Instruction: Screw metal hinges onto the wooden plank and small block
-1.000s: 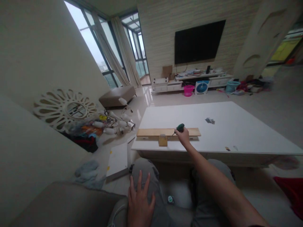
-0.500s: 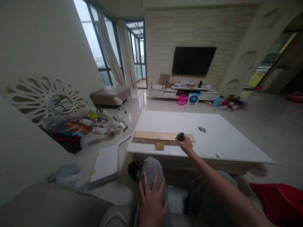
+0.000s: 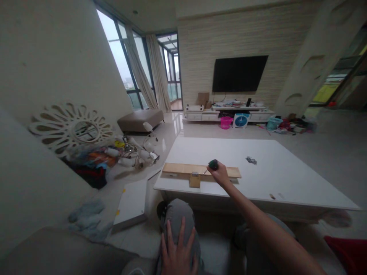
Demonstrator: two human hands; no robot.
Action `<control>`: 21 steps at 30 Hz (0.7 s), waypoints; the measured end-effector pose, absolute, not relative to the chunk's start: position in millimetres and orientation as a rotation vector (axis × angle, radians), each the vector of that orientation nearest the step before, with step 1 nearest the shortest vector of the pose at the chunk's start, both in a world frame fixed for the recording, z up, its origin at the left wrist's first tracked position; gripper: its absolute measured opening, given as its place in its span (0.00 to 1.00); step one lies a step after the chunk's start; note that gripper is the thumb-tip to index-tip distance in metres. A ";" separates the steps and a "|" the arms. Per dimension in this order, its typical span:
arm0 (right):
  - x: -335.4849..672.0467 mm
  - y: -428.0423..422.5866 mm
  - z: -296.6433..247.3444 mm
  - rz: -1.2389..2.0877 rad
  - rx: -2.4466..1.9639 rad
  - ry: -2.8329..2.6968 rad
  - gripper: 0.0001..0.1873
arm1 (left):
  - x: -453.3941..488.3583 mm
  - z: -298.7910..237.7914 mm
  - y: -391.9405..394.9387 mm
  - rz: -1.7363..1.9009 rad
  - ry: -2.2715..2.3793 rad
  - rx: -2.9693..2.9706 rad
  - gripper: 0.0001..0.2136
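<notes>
My right hand (image 3: 220, 174) is closed around the dark green handle of a screwdriver (image 3: 213, 164), whose thin shaft slants down and left. Its tip is close to a small metal hinge (image 3: 195, 174); whether it touches I cannot tell. That hinge sits where a small brown block (image 3: 195, 181) meets a long wooden board (image 3: 178, 168). The board lies along the near part of a white tabletop (image 3: 266, 179). My left hand (image 3: 179, 248) rests on my grey-trousered knee with its fingers spread, holding nothing.
A heap of small metal parts (image 3: 251, 160) lies farther back on the tabletop. Near its front edge is a tiny dark item (image 3: 272, 196). A white panel (image 3: 131, 200) leans on the floor at left, with a lamp (image 3: 137, 154) and bagged items behind it. Something red (image 3: 346, 250) stands at right.
My right hand has moved left along the board, bringing the screwdriver from beyond the hinge to beside it. My left hand stays on the knee. The view has shifted slightly.
</notes>
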State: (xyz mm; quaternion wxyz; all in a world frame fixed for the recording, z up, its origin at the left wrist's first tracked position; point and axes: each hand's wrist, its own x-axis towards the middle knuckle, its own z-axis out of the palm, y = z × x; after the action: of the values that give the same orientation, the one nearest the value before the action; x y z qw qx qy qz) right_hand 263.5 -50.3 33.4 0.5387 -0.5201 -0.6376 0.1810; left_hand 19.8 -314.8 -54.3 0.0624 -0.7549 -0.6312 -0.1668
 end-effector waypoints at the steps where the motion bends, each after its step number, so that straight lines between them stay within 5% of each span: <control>1: 260.6 -48.4 32.5 0.442 -1.218 -1.521 0.13 | 16.7 -54.1 -314.9 -0.491 -1.910 -2.255 0.36; 16: 250.6 -23.5 44.6 0.538 -1.127 -1.490 0.11 | 4.5 -27.5 -302.8 -0.383 -2.031 -2.219 0.31; 21: 251.0 -23.1 42.0 0.531 -1.160 -1.481 0.11 | 11.7 6.1 -240.7 -0.378 -2.234 -2.443 0.19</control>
State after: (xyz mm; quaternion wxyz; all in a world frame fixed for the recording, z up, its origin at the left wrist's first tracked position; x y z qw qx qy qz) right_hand 251.0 -23.1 42.0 0.5594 -0.4920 -0.6280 0.2250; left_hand 11.7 -240.7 6.1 -0.0950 -0.7298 -0.6676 -0.1129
